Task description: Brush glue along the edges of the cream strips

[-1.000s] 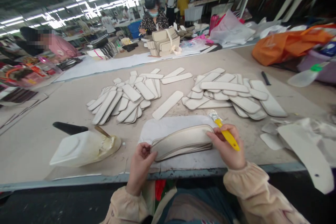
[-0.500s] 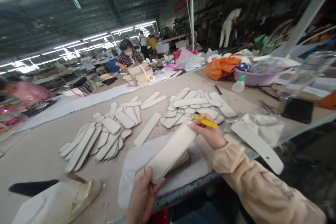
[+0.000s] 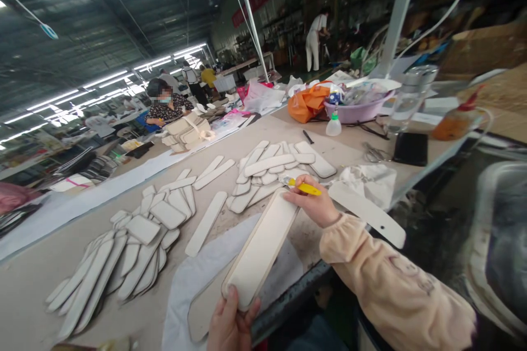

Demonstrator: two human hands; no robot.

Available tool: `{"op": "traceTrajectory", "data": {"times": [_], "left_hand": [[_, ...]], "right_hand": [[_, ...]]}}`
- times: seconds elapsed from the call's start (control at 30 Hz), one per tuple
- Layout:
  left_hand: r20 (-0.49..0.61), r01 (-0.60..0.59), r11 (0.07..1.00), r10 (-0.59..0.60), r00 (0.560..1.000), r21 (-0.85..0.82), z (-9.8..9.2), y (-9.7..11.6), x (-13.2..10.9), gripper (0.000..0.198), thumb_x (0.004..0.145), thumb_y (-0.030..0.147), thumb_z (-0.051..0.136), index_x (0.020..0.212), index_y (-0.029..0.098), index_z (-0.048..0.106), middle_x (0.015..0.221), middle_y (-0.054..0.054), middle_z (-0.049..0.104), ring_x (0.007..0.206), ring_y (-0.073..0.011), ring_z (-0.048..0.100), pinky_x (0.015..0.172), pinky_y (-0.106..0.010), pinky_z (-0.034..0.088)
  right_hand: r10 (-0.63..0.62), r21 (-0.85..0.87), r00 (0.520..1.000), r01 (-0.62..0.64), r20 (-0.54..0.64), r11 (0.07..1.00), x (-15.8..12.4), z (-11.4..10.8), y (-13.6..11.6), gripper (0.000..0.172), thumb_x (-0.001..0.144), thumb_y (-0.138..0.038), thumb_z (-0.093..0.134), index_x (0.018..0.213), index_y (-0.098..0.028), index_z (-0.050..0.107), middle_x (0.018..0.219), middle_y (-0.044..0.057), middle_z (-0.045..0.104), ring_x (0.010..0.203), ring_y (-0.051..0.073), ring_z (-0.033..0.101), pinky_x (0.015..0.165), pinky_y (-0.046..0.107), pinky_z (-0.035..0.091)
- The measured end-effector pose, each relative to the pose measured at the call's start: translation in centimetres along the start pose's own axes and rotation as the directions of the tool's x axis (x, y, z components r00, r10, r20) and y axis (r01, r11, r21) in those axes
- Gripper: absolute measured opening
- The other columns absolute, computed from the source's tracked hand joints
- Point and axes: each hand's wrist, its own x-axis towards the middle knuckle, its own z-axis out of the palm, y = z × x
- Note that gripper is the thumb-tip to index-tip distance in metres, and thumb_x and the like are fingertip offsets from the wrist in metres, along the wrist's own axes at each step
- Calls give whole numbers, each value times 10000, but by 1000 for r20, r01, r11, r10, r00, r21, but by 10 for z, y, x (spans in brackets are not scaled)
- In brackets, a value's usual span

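Observation:
My left hand [image 3: 231, 324] grips the near end of a stack of long cream padded pieces [image 3: 262, 248], lifted off the table and tilted. My right hand [image 3: 313, 204] steadies the stack's far end while pinching a yellow-handled brush [image 3: 303, 187]. Under the stack lies a white sheet [image 3: 197, 279] with one more cream piece [image 3: 202, 312] on it. Two spreads of similar cream strips lie beyond, one left [image 3: 140, 236] and one right [image 3: 272, 167], with a single strip [image 3: 206, 223] between them.
A crumpled white cloth [image 3: 368, 178] and a long white piece [image 3: 366, 214] lie right of my hand. Farther off stand a small squeeze bottle [image 3: 333, 125], a purple basin [image 3: 357, 111], an orange bag [image 3: 308, 103] and a black pad [image 3: 409, 148]. A person [image 3: 167, 107] sits across the table.
Both hands lifted the cream stack off the white sheet and tilted it up. My view swung to the right, so the glue tub at the left left the picture.

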Motion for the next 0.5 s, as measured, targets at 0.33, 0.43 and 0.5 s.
{"op": "traceTrajectory", "data": {"times": [0.33,0.43,0.5], "left_hand": [[-8,-48,999,48,999,-11,31,14,-23,318,840,266,642,1141,169,604,1109,-109,693,865,-222,708,625,-295,611],[-10,-34,999,33,999,-33,31,12,-22,276,858,261,617,1124,188,602,1143,-105,683,881,-211,701,629,-283,600],[-11,2,999,-2,1000,-34,31,10,-20,265,854,274,625,1107,196,600,1117,-107,693,831,-204,707,600,-265,588]], "right_hand": [[-123,-313,992,120,9,942,-10,-8,3,340,696,-392,740,824,-240,465,668,-67,453,556,104,390,541,242,332],[-168,-346,986,158,2,925,-13,-8,0,301,732,-378,713,820,-237,462,679,-62,456,561,102,380,542,239,322],[-194,-358,981,184,7,915,-14,-9,-2,297,744,-394,701,820,-237,461,669,-61,451,563,106,383,545,241,325]]}}
